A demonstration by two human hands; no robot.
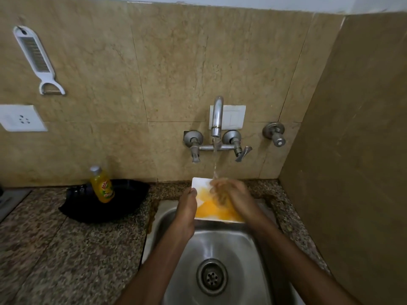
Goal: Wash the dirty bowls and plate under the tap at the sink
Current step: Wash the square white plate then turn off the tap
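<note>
A white square plate smeared with orange-yellow residue is held tilted over the steel sink, under the running tap. My left hand grips the plate's left edge, thumb on its upper face. My right hand lies on the plate's face in the water stream; it is motion-blurred, with fingers spread on the surface. Water falls onto the plate's far edge.
A black pan-like dish sits on the granite counter left of the sink, with a yellow dish-soap bottle standing in it. A white grater-peeler hangs on the wall. A side wall stands close on the right.
</note>
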